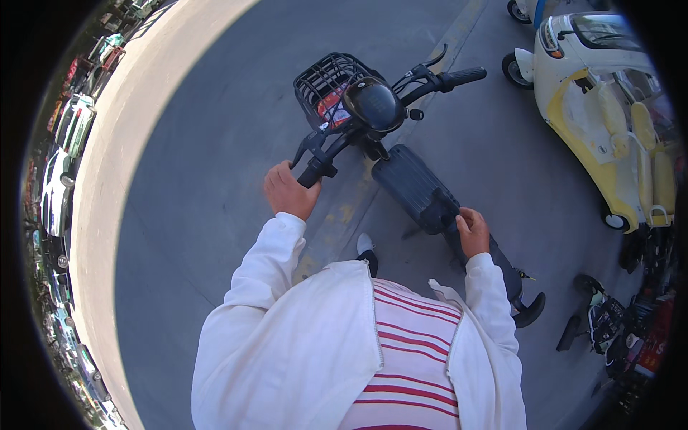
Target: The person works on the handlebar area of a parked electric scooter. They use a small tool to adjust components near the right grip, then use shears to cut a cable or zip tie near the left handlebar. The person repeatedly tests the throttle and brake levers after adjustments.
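Note:
A black electric bike (378, 106) stands in front of me, its front wheel end turned to the far left. My left hand (290, 190) is wrapped round the left handlebar grip (312, 172), below the brake lever. Lower on the right, my right hand (473, 231) has its fingers curled against the bike's dark middle part, just behind the ribbed black box (414, 188). What these fingers hold, if anything, is hidden. The right handlebar grip (466, 77) is untouched. Ahead of the headlight housing, a black wire basket (322, 75) holds a red printed item (332, 107).
A yellow and white covered three-wheeler (573, 122) is parked at the right. Several small bikes (609, 319) stand at the lower right. My shoe (365, 244) is on the shaded grey pavement (208, 165). Parked cars (57, 186) line the far left beyond a sunlit strip.

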Demonstrator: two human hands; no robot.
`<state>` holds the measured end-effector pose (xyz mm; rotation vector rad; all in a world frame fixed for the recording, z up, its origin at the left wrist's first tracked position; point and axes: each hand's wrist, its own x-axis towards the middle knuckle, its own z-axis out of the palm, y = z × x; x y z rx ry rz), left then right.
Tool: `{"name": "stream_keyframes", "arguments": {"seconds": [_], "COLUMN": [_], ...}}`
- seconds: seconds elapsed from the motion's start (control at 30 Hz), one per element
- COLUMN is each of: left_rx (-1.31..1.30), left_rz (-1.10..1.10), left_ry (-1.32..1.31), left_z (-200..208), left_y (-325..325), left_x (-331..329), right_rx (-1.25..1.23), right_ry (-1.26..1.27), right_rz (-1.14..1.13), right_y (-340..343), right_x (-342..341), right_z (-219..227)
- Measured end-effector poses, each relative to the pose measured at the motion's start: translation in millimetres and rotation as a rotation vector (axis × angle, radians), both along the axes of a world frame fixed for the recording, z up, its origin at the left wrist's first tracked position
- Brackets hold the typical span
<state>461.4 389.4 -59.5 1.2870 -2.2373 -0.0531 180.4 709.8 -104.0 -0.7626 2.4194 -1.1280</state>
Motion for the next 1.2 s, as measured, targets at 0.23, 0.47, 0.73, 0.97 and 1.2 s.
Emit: {"name": "stream_keyframes", "arguments": {"seconds": [0.23, 0.47, 0.73, 0.97, 1.2], "left_rx": [0.114, 0.051, 0.094, 0.172, 0.149], "left_rz": [-0.019, 0.140, 0.223, 0.188, 0.293], "left_ry": [0.176, 0.100, 0.030, -0.031, -0.047], "left_z": [-3, -3, 1, -4, 10], "left_y": [-14, -26, -20, -25, -19], "left_x": [11, -6, -10, -9, -21], "right_rx": [-0.069, -0.119, 0.329, 0.281, 0.196], "right_ry": [0.266, 1.006, 0.683, 0.632, 0.655], "right_rz": [0.106, 0.238, 0.608, 0.642, 0.611], "right_y": [-151, -255, -327, -322, -319], "right_x": [-66, -175, -219, -218, -227], "right_z": [97, 141, 141, 139, 131]}}
